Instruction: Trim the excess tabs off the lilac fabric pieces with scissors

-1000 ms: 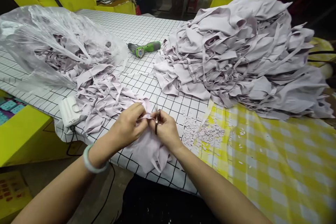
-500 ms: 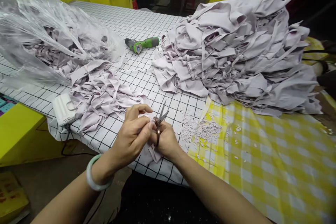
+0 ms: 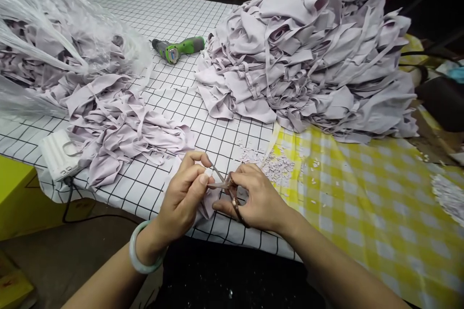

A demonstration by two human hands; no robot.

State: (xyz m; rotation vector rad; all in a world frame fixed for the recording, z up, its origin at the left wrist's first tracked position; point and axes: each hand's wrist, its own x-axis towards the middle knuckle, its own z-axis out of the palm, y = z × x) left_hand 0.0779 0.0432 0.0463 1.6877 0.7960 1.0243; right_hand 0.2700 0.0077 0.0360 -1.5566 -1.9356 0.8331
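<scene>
My left hand (image 3: 184, 195) pinches a small pale lilac fabric piece (image 3: 207, 203) near the table's front edge, thumb and fingers closed on it. My right hand (image 3: 255, 198) grips small scissors (image 3: 227, 188), whose blades point left at the fabric right by my left fingertips. A jade-coloured bangle (image 3: 139, 256) sits on my left wrist. Tiny fabric snippets (image 3: 277, 166) lie scattered just beyond my right hand.
A large heap of lilac fabric pieces (image 3: 308, 53) fills the back right. A smaller heap (image 3: 119, 128) spills from a clear plastic bag (image 3: 54, 38) at left. A green power tool (image 3: 177, 49) lies between them. A white device (image 3: 58, 154) rests near the left edge, on the grid-patterned tablecloth (image 3: 203, 130).
The scissors swung from pointing up and away to pointing left at the fabric. My right hand shifted right and turned over. The view has tilted downward.
</scene>
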